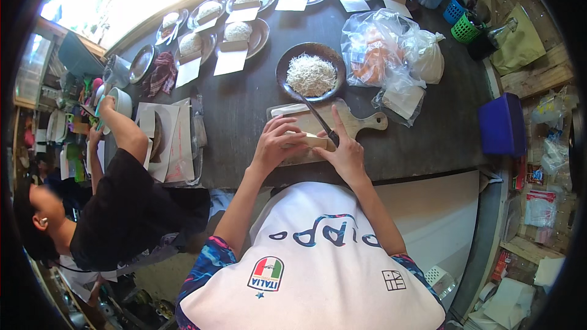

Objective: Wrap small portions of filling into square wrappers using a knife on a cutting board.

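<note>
My left hand [277, 142] rests its fingers on a pale yellowish block of food [309, 140] above a wooden cutting board [362, 123]. My right hand [346, 153] grips the dark handle of a knife [323, 123], its index finger raised and its thumb near the block's end. The knife's blade points away from me, its tip close to the rim of a dark bowl [282, 75]. White shreds [311, 74] are heaped in that bowl. Along the board's far left edge lies a pale flat strip [290, 109].
Brown plates [261, 39] with domed white portions and paper pieces line the far side. Plastic bags [371, 50] sit right of the bowl. A purple bin [502, 123] stands at the right edge. A person [124, 211] on my left reaches to a white container [123, 103].
</note>
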Demonstrator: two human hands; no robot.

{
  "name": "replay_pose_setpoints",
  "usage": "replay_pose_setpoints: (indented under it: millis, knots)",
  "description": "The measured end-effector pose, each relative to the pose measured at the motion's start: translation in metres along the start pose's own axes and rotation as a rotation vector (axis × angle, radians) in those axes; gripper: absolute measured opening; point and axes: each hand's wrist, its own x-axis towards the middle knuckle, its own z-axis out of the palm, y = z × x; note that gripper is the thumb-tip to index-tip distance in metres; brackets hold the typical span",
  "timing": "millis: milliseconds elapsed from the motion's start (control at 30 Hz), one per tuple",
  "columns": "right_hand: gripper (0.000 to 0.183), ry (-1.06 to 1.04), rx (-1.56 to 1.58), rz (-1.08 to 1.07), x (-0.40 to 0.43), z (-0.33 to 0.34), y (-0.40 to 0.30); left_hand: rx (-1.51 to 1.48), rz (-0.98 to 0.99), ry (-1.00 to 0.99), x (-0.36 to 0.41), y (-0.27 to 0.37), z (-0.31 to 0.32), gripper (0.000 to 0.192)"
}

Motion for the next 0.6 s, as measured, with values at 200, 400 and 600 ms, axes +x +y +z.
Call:
replay_pose_setpoints:
  millis: [200,400,600]
  knots:
    - [0.126,0.001,0.037,-0.011,-0.0007,0.0021,0.0044,-0.055,-0.022,0.022,0.0012,0.0055,-0.0007,0.029]
    - [0.125,-0.01,0.022,-0.001,-0.0013,-0.0023,-0.0004,-0.017,-0.008,0.024,-0.001,0.004,-0.0008,0.028]
    - [0.12,0.018,0.006,-0.018,-0.0022,-0.0021,-0.0009,-0.038,-0.016,0.006,-0.0017,0.003,-0.0017,0.029]
